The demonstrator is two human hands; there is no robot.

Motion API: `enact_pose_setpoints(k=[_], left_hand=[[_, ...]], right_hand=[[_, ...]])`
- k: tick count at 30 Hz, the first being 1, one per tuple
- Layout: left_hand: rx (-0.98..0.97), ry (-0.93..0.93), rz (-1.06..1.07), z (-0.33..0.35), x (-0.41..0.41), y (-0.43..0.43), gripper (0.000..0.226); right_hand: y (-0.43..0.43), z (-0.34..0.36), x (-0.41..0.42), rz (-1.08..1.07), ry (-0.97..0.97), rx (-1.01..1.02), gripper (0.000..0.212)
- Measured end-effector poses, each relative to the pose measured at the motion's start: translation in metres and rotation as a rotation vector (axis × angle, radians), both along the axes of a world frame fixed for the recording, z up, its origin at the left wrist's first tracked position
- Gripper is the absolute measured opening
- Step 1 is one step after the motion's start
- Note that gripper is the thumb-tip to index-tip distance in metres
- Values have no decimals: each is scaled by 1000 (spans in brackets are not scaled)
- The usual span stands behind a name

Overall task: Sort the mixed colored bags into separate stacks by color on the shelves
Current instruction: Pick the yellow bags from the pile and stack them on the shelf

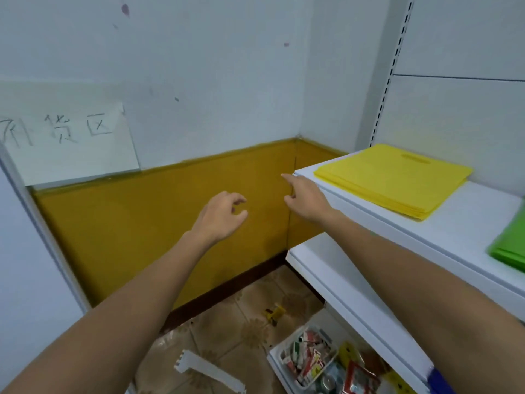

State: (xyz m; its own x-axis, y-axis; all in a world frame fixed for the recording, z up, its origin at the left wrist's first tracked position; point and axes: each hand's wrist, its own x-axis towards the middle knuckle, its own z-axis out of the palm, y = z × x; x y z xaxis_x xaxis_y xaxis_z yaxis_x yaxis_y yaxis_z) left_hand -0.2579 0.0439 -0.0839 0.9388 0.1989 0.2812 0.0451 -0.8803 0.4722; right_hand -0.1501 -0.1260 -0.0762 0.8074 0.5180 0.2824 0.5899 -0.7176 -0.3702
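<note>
Mid-frame, the left hand (220, 214) hangs empty, fingers loosely curled. Just right, the right hand (305, 199) holds nothing, forefinger out beside the shelf (454, 237) corner. Yellow bags (395, 180) lie stacked on the shelf right of it, green bags (508, 243) at the right edge

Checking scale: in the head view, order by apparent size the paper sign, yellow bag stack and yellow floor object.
1. yellow bag stack and paper sign: alike, unranked; sign cropped.
2. yellow floor object.
</note>
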Motion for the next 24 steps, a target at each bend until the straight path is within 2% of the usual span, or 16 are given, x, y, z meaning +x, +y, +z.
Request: enact_pose_setpoints(k=[3, 5, 7, 12, 16, 21, 24], left_hand=[[-14, -26, 5, 8, 47, 17, 31], [-31, -60, 15, 13, 76, 29, 30], [-37, -80, 2, 16, 104, 38, 30], [-45, -125, -87, 28, 189, 34, 35], [-75, -115, -294, 38, 262, -7, 37], [-44, -77, -588, 40, 307, -75, 36], [43, 33, -710, 36, 322, -109, 45]], right_hand=[[11, 13, 48, 13, 20, -84, 59], [17, 23, 76, -29, 10, -69, 58], [20, 33, 96, -110, -53, -46, 55], [-4, 44, 133, -388, -225, -140, 50], [-59, 52, 154, -649, -208, -105, 53], [-133, 55, 140, -994, -131, -73, 50], [-161, 49, 118, -1151, -92, -69, 46]])
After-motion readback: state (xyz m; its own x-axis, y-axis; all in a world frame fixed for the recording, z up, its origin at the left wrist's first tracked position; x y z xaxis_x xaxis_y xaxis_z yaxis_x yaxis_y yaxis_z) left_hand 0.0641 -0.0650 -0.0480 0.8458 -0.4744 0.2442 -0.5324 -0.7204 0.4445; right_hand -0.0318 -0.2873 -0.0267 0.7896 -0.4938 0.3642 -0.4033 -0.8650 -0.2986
